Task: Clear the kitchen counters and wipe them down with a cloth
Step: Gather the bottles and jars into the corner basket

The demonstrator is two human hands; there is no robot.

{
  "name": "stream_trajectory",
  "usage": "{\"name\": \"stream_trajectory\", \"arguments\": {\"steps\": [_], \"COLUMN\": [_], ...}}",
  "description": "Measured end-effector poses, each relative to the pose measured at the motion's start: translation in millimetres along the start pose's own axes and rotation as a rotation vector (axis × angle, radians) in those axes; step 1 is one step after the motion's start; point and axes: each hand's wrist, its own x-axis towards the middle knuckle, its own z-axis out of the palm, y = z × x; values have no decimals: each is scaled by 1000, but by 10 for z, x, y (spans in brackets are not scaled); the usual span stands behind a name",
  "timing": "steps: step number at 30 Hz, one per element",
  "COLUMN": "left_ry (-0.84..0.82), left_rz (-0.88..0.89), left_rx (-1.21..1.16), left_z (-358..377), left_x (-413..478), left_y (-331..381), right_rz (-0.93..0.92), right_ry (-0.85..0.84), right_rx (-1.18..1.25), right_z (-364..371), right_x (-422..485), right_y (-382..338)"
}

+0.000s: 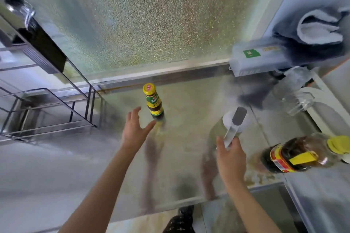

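Note:
A dark sauce bottle (153,102) with a yellow cap and green label stands upright on the steel counter (185,157). My left hand (134,128) hovers just in front of it, fingers spread, not touching. My right hand (230,154) grips the handle of a glass oil dispenser (230,126) with a white and grey lid. A grey and white cloth (318,30) lies folded on a shelf at the upper right.
A large oil bottle (299,154) with a yellow cap stands at the right. Clear glass jars (295,96) and a pale box (259,58) sit at the back right. A wire rack (56,108) stands on the left beside a sink. Frosted glass backs the counter.

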Motion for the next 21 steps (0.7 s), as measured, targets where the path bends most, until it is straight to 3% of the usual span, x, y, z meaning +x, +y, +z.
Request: {"name": "stream_trajectory", "arguments": {"steps": [7,12,17,21], "left_ry": [-65,1,-50,-198], "left_rz": [-53,-54,56,119], "left_rx": [-225,-200,-135,-182], "left_z": [248,286,279,335], "left_x": [623,713,419,-70], "left_y": [143,174,338,678], "right_rz": [8,62,83,112], "right_ry": [32,83,60,68], "right_rx": [104,96,130,186], "right_z": [-97,-345,-723,-1096], "right_x": [10,27,-131,-423], "right_y": [4,83,268,479]}}
